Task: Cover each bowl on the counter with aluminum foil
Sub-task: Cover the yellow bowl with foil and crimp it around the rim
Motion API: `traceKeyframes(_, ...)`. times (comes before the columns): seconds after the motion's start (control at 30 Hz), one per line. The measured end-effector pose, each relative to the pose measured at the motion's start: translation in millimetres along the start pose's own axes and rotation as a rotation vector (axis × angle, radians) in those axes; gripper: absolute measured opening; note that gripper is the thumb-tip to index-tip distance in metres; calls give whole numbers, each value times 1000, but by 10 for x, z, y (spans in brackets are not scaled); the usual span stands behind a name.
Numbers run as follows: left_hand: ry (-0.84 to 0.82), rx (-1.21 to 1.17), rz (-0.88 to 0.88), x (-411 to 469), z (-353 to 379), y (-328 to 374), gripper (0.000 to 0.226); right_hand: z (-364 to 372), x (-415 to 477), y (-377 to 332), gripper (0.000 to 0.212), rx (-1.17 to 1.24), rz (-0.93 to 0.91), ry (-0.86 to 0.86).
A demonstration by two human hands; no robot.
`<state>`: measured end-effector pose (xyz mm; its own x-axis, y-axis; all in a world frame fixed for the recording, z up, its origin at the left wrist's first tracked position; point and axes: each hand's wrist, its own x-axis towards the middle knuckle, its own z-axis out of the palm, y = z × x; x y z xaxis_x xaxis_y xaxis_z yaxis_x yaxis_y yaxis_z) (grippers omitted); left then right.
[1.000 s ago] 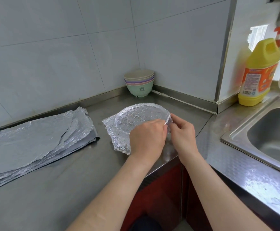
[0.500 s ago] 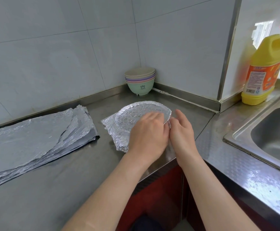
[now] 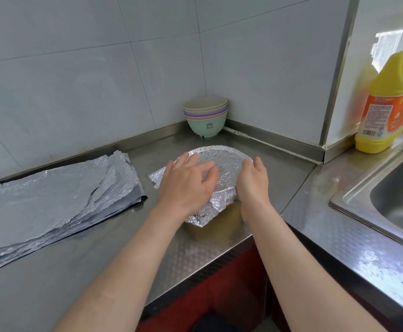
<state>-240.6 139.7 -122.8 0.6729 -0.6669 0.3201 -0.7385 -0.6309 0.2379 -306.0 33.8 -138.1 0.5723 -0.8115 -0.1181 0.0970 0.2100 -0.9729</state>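
A bowl wrapped in crinkled aluminum foil [image 3: 227, 159] stands on the steel counter [image 3: 80, 259] in front of me. My left hand [image 3: 186, 185] lies flat over the foil's left side with fingers spread. My right hand [image 3: 253, 180] stands edge-on against the foil's right side, fingers straight. The foil hangs down crumpled at the near side, between my wrists. A stack of several pastel bowls [image 3: 205, 118], green at the bottom, sits in the back corner. A pile of foil sheets [image 3: 51, 204] lies on the counter to the left.
A yellow detergent bottle [image 3: 387, 104] with an orange label stands at the right beside a steel sink [image 3: 394, 197]. Tiled walls close off the back. The counter's front edge runs just below my wrists, with a red cabinet front beneath.
Both hands have let go of the foil's near rim and spread apart. The left now lies flat on top, the right has slid to the right side.
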Motion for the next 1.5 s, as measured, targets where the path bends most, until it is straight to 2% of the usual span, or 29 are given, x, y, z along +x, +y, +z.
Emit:
traceKeyframes(0.23, -68, 96, -86, 30, 108, 160, 52, 13, -25, 115, 53, 69, -30, 4)
traceKeyframes(0.37, -104, 65, -91, 33, 86, 169, 55, -17, -15, 88, 51, 103, -32, -34)
traceKeyframes(0.53, 73, -155, -49, 86, -108, 39, 39, -241, -31, 45, 67, 32, -9, -235)
traceKeyframes(0.57, 110, -225, -14, 78, -132, 6, 33, -287, -57, 34, 62, 27, -31, -279)
traceKeyframes(0.63, 167, -340, 106, -1, -133, 2, 20, -382, -109, 35, 34, 12, -111, -376)
traceKeyframes(0.7, 200, -329, 216, -100, -72, 33, 18, -457, -141, 69, 29, -2, -193, -419)
traceKeyframes(0.97, 321, -207, 300, -144, 204, 214, 18, -440, -135, 192, 36, -93, -208, -327)
traceKeyframes(1.1, 298, -115, 332, -110, 216, 256, 18, -380, -124, 211, 35, -77, -223, -291)
traceKeyframes(1.33, 292, -56, 285, -37, 235, 377, 19, -290, -82, 211, 36, -12, -178, -223)
traceKeyframes(1.5, 227, -48, 251, -17, 172, 562, 18, -303, -28, 121, 23, 64, -100, -83)
